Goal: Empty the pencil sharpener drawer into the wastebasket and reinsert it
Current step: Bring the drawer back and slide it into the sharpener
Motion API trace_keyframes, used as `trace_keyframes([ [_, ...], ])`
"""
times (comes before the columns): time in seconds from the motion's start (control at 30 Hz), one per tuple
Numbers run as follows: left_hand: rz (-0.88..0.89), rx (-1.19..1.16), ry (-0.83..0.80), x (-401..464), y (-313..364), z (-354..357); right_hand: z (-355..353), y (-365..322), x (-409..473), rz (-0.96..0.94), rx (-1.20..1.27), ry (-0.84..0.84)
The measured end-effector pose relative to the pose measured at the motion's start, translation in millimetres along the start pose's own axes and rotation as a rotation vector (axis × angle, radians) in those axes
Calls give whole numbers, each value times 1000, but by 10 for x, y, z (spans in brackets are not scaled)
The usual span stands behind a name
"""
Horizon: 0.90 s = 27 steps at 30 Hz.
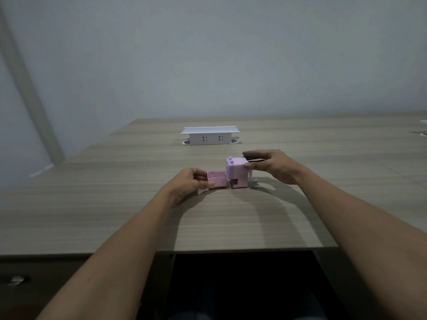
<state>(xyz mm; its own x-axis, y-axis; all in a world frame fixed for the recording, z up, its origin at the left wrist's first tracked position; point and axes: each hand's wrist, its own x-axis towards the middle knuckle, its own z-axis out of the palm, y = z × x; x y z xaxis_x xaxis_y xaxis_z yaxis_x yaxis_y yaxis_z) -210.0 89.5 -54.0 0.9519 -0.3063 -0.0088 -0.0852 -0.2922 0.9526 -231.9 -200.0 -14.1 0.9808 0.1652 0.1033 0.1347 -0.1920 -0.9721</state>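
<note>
A small pink pencil sharpener [238, 173] stands on the wooden desk [115, 204], with a lilac crank knob low on its right side. My right hand [270, 167] grips its top from the right, thumb on the near face. Its pink drawer [217, 179] sticks out to the left of the body, level with the desk, its open top showing. My left hand [191, 181] holds the drawer's left end between thumb and fingers. Whether the drawer's right end is inside the body's slot is unclear. No wastebasket is in view.
A white pop-up socket box [209, 135] rises from the desk behind the sharpener. The desk's near edge runs across the lower frame, with a dark gap [242, 285] below it. A metal drawer handle [16, 280] shows at lower left. A pale wall stands behind.
</note>
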Motion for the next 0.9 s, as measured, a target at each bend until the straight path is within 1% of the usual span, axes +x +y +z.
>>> trace_keyframes([
  [0.37, 34, -39, -36, 27, 21, 213, 48, 7, -20, 24, 7, 6],
  [0.6, 76, 46, -46, 112, 82, 408, 109, 53, 8, 19, 23, 31],
  [0.8, 72, 74, -73, 146, 73, 371, 106, 120, -29, 8, 66, 43],
  [0.9, 129, 32, -30, 132, 112, 359, 139, 199, -77, -9, 103, 37],
])
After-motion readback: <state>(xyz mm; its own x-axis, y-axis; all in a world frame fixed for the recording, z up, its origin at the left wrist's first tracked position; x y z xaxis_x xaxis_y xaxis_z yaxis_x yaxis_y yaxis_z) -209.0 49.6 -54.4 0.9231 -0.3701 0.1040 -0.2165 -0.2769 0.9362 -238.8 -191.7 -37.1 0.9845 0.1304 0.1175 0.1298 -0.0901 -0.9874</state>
